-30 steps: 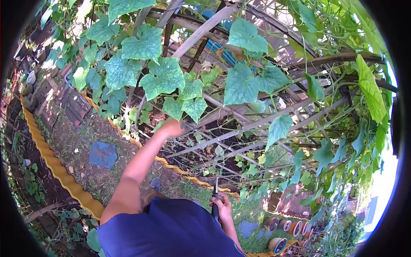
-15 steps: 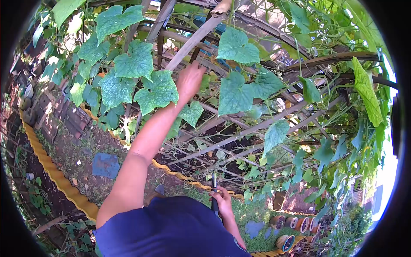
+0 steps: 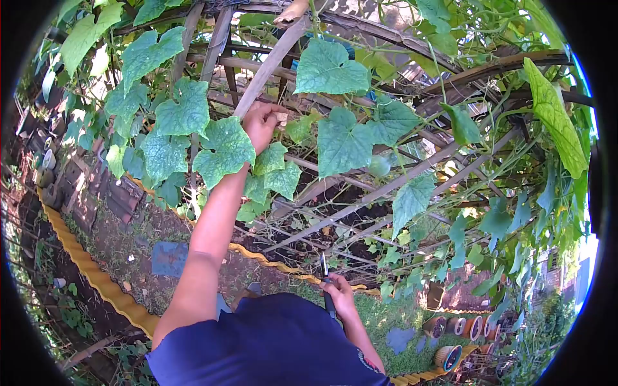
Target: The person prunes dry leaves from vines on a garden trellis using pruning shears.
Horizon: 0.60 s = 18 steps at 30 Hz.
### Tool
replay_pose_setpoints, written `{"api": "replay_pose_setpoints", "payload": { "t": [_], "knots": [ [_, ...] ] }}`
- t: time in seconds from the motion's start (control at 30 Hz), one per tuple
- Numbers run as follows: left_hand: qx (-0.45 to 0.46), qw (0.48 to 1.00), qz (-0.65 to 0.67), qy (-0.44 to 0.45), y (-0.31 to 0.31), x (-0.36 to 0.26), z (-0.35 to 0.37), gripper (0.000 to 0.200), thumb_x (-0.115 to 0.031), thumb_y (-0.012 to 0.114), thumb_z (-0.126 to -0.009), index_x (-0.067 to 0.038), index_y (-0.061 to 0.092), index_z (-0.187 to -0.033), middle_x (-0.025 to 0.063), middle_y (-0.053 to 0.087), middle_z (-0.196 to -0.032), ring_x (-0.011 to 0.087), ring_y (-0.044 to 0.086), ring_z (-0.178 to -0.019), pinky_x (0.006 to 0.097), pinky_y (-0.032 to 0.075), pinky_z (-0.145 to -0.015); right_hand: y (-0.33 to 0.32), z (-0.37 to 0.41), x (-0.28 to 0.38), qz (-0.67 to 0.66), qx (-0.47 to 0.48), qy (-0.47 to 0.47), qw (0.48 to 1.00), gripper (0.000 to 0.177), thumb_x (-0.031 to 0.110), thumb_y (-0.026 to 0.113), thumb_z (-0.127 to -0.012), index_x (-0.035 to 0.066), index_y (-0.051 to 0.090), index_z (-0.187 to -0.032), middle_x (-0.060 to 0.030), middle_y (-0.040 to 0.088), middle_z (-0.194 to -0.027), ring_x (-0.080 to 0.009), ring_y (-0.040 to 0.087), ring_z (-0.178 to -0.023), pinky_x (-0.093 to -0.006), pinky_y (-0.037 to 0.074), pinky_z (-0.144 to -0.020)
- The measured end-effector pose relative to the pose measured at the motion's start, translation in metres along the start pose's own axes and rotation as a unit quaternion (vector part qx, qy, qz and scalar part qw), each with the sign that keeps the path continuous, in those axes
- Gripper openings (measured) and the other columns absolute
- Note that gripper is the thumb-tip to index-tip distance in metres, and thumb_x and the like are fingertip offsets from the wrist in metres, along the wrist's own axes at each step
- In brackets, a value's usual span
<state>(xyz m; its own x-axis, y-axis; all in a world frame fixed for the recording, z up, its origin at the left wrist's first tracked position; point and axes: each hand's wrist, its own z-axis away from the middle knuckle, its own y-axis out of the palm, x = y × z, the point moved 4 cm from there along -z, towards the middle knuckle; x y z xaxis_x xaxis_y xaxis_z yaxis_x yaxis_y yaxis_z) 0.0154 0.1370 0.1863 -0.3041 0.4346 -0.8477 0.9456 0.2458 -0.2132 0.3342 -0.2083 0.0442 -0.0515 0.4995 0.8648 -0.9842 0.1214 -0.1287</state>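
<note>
My left hand (image 3: 259, 123) is raised to the wooden trellis (image 3: 273, 67), its fingers closed on a pale, dry leaf (image 3: 282, 119). Beside the wrist hang broad green leaves (image 3: 225, 153) of a climbing vine, partly covering the forearm. Lower and to the right, my right hand (image 3: 339, 294) grips what looks like pruning shears (image 3: 329, 302) by the dark handle. Their metal blade points upward, apart from the vine. The fingers hide part of the handle.
Crossed bamboo sticks (image 3: 360, 204) form the trellis's lower part. Yellow wavy edging (image 3: 96, 276) borders the ground at left. A blue-grey slab (image 3: 168, 258) lies on the soil. Several pots (image 3: 475, 328) stand at lower right, near a striped pot (image 3: 447, 357).
My left hand has shifted left and slightly down in view, and a pale dry leaf now shows at its fingers. My right hand still holds the shears. The whole view has shifted a little.
</note>
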Motion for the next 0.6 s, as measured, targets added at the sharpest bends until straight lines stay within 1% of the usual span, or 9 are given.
{"api": "replay_pose_setpoints", "payload": {
  "t": [0.1,0.2,0.3,0.33,0.43,0.47,0.53,0.57,0.6],
  "knots": [
    [0.013,0.999,0.021,-0.029,0.004,0.012,-0.007,0.013,-0.007,0.061,-0.089,0.003,0.068,-0.092,0.0098,0.058,-0.099,0.0188,0.057,-0.085,0.0307,0.047,-0.081,0.002,-0.001,0.005,0.017,0.013,0.010,1.000,0.052,0.015,0.070,-0.083,-0.006,0.050,-0.127,-0.0133,0.066,-0.101,-0.0193,0.065,-0.083,-0.0317,0.052,-0.076],
    [0.004,0.996,-0.076,-0.036,0.002,0.006,-0.007,0.018,-0.008,0.070,-0.082,0.002,0.066,-0.097,0.0100,0.058,-0.098,0.0207,0.058,-0.087,0.0322,0.047,-0.081,0.001,-0.007,0.001,0.033,0.017,0.014,0.999,0.052,0.016,0.070,-0.083,-0.005,0.050,-0.127,-0.0123,0.067,-0.098,-0.0186,0.065,-0.080,-0.0304,0.051,-0.074],
    [-0.022,0.998,-0.057,0.016,0.000,0.009,-0.001,0.040,-0.012,0.077,-0.074,-0.003,0.064,-0.110,0.0121,0.061,-0.096,0.0274,0.060,-0.089,0.0391,0.047,-0.080,0.004,-0.011,0.005,0.027,0.017,0.004,0.999,0.059,0.021,0.075,-0.080,-0.004,0.052,-0.127,-0.0112,0.069,-0.090,-0.0146,0.062,-0.078,-0.0285,0.047,-0.070],
    [-0.034,0.997,-0.060,0.020,0.000,0.015,0.003,0.057,-0.009,0.078,-0.072,-0.005,0.055,-0.125,0.0118,0.061,-0.099,0.0268,0.059,-0.092,0.0397,0.047,-0.081,0.006,-0.012,0.009,0.035,0.022,-0.002,0.999,0.058,0.021,0.075,-0.080,-0.004,0.052,-0.127,-0.0110,0.069,-0.090,-0.0145,0.062,-0.079,-0.0284,0.047,-0.070],
    [-0.070,0.994,-0.074,-0.045,-0.012,-0.002,0.019,0.061,-0.004,0.078,-0.072,-0.004,0.054,-0.128,0.0112,0.058,-0.107,0.0225,0.058,-0.093,0.0341,0.048,-0.080,0.011,-0.019,0.031,0.047,0.038,-0.024,0.998,0.058,0.019,0.075,-0.080,-0.003,0.051,-0.128,-0.0104,0.069,-0.091,-0.0140,0.061,-0.080,-0.0280,0.047,-0.070],
    [-0.081,0.991,-0.105,-0.018,-0.014,0.001,0.023,0.061,-0.002,0.074,-0.074,-0.004,0.053,-0.131,0.0106,0.059,-0.106,0.0214,0.059,-0.087,0.0337,0.049,-0.076,0.013,-0.023,0.040,0.042,0.042,-0.033,0.998,0.057,0.019,0.075,-0.081,-0.003,0.051,-0.128,-0.0101,0.069,-0.091,-0.0138,0.061,-0.080,-0.0278,0.046,-0.070],
    [-0.049,0.993,-0.100,-0.035,-0.015,0.002,0.029,0.053,-0.003,0.070,-0.078,-0.004,0.055,-0.128,0.0092,0.060,-0.099,0.0191,0.059,-0.082,0.0324,0.049,-0.073,0.017,-0.037,0.056,0.030,0.054,-0.063,0.996,0.057,0.017,0.074,-0.082,-0.003,0.049,-0.129,-0.0092,0.068,-0.090,-0.0131,0.061,-0.081,-0.0271,0.047,-0.071],
    [-0.033,0.994,-0.096,-0.044,-0.016,0.003,0.031,0.049,-0.003,0.068,-0.079,-0.003,0.055,-0.127,0.0086,0.061,-0.096,0.0180,0.059,-0.079,0.0318,0.049,-0.071,0.026,-0.032,0.084,0.022,0.047,-0.078,0.996,0.056,0.015,0.073,-0.082,-0.003,0.049,-0.130,-0.0090,0.067,-0.091,-0.0132,0.062,-0.082,-0.0271,0.048,-0.073],
    [-0.042,0.995,-0.086,-0.033,-0.016,0.009,0.031,0.043,-0.003,0.065,-0.082,-0.004,0.057,-0.124,0.0079,0.061,-0.092,0.0167,0.059,-0.077,0.0309,0.049,-0.070,0.030,-0.033,0.100,0.038,0.053,-0.088,0.994,0.054,0.012,0.071,-0.084,-0.003,0.048,-0.130,-0.0101,0.067,-0.093,-0.0141,0.063,-0.082,-0.0280,0.050,-0.076]
  ]
}}
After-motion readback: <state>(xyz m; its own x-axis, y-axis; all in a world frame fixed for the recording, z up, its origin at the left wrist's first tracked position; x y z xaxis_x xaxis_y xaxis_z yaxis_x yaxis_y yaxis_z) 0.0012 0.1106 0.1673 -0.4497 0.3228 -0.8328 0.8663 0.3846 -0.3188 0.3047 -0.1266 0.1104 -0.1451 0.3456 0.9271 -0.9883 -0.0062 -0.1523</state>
